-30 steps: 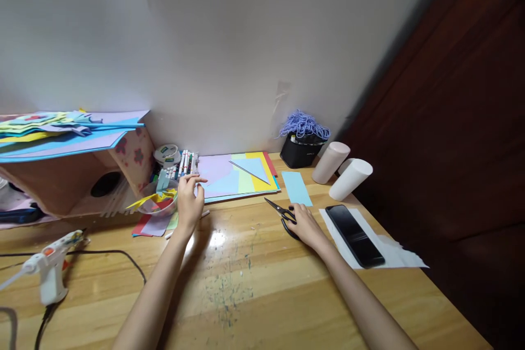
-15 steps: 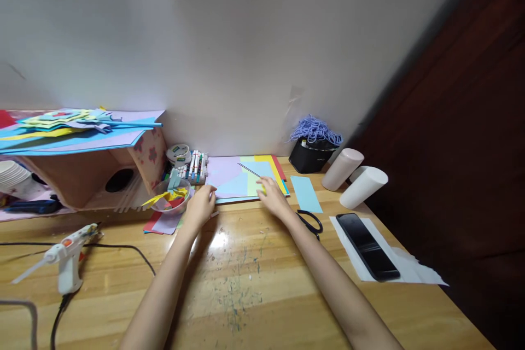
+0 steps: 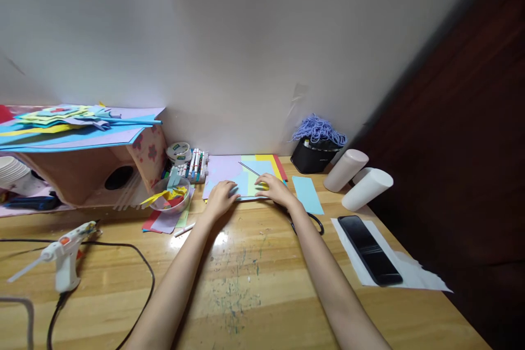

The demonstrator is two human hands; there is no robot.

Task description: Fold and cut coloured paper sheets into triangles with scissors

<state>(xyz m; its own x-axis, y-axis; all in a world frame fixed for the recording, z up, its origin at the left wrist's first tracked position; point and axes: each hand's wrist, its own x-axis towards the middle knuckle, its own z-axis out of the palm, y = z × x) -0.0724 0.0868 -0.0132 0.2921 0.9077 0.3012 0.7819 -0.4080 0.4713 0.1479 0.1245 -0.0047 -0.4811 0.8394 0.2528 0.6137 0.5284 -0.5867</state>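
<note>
A stack of coloured paper point(image 3: 221, 169) in lilac, green, blue, yellow and red lies against the wall. My left hand point(image 3: 221, 198) rests on its front edge, fingers apart. At the front right part of the stack, my right hand point(image 3: 275, 190) touches the sheets with fingers spread, beside a small yellow piece point(image 3: 263, 186). A thin dark stick point(image 3: 248, 168) lies across the sheets just beyond the right fingertips. Black-handled scissors point(image 3: 318, 224) are partly hidden by my right forearm. Left of my left wrist lies a white pen-like stick point(image 3: 184, 230).
A bowl of paper scraps point(image 3: 176, 205), markers point(image 3: 196, 167) and a box shelf point(image 3: 147, 158) stand left; a glue gun point(image 3: 68, 257) with its cord lies nearer. Rightward are a blue paper strip point(image 3: 307, 195), a black yarn holder point(image 3: 314, 157), white rolls point(image 3: 367, 190) and a phone point(image 3: 369, 250).
My left hand has moved right onto the paper's front edge, uncovering the white stick. My right hand has shifted slightly right, its forearm now covering more of the scissors.
</note>
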